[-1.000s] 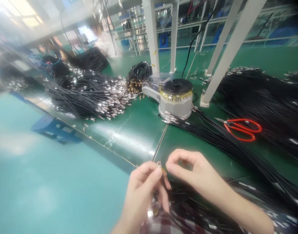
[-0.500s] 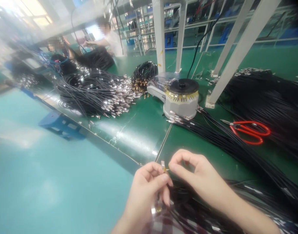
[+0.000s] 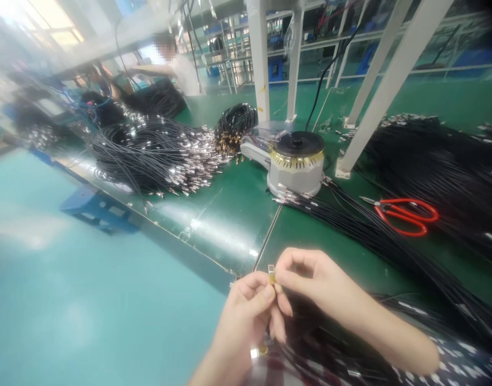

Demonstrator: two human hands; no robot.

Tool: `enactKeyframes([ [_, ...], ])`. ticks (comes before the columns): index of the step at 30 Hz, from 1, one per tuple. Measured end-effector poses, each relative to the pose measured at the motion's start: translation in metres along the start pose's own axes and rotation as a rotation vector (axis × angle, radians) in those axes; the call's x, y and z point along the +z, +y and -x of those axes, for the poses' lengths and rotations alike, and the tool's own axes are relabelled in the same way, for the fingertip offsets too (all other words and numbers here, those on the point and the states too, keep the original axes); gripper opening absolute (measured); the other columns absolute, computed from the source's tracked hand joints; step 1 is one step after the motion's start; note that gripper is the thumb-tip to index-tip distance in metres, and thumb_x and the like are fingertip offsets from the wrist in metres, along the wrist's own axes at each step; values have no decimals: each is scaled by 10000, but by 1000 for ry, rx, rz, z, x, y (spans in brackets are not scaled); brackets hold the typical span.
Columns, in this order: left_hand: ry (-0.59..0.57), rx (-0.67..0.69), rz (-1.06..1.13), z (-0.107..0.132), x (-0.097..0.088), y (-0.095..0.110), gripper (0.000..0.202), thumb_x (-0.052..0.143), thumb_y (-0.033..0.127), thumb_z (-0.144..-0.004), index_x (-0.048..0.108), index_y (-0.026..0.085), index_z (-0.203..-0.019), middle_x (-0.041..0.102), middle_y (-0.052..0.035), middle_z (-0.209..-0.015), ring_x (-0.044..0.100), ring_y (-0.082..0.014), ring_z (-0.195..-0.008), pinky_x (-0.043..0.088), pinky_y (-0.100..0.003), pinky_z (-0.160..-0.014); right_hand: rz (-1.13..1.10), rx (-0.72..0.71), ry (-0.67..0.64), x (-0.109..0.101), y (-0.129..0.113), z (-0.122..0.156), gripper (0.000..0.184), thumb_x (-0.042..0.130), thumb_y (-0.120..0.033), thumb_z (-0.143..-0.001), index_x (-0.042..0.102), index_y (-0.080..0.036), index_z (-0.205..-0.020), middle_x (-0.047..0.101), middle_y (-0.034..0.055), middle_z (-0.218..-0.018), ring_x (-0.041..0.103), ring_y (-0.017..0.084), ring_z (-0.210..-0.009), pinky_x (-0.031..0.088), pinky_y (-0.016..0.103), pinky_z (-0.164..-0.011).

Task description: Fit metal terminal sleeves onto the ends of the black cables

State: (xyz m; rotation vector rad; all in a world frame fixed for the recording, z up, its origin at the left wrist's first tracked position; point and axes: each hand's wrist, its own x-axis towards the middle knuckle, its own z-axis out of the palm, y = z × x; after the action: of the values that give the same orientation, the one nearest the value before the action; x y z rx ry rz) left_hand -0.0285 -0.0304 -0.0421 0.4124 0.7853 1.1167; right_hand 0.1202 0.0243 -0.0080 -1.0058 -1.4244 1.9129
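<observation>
My left hand [image 3: 248,308] pinches a cable end with a small metal USB plug [image 3: 271,268] pointing up between thumb and fingers. Yellow tape [image 3: 272,279] shows around the base of the plug. Thumb and forefinger of my right hand [image 3: 306,273] are closed together at this tape, touching it from the right side. Below the hands lie black cables [image 3: 310,348], and another plug with a yellow band [image 3: 258,352] shows under my left hand.
A round tape dispenser [image 3: 296,166] stands ahead, cable ends beside its base. Red-handled scissors [image 3: 409,214] lie on cables at right. Coiled cables [image 3: 137,150] sit at left. White posts [image 3: 390,96] rise from the green table [image 3: 217,225]. A person [image 3: 181,69] works farther off.
My right hand has moved slightly left and now meets the plug, where a small gap was before. The plug has turned so its open end shows.
</observation>
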Motion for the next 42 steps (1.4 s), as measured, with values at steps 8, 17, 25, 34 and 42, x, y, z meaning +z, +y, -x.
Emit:
enactKeyframes([
  [8,-188,-100,-6,-5,-5,-7,322,766,374,-754,645,115,-606,602,-1,-428,446,-42,-252,273,-141,-312,86,-12,-171,-19,1,-12,182,769,-344,-729,718,-170,-724,602,-18,-728,507,123,-671,391,239,-623],
  [17,-292,-184,8,-11,3,-2,333,791,377,-725,650,105,-593,524,32,-366,373,-17,-236,286,-136,-316,333,-162,-245,-28,-8,-17,138,644,-245,-856,691,-189,-739,597,-17,-777,568,135,-725,443,256,-692],
  [25,-263,-58,65,-14,-3,2,153,708,268,-833,609,156,-864,745,-36,-661,634,-100,-365,417,-118,-356,638,-167,176,-42,8,-9,173,526,-272,-916,640,-198,-810,641,25,-818,600,191,-771,448,309,-697],
  [34,52,6,-91,-12,1,18,315,755,423,-765,628,138,-722,703,-23,-595,605,-94,-358,424,-149,-381,943,-89,380,-102,10,14,248,488,-379,-921,667,-216,-868,714,25,-851,651,193,-760,492,274,-657],
  [42,375,190,-589,-3,-23,3,384,653,542,-798,601,183,-673,602,-1,-441,510,-125,-379,414,-216,-414,1362,-53,511,-114,18,-5,182,511,-142,-836,621,-162,-692,668,100,-770,626,247,-710,397,319,-610],
])
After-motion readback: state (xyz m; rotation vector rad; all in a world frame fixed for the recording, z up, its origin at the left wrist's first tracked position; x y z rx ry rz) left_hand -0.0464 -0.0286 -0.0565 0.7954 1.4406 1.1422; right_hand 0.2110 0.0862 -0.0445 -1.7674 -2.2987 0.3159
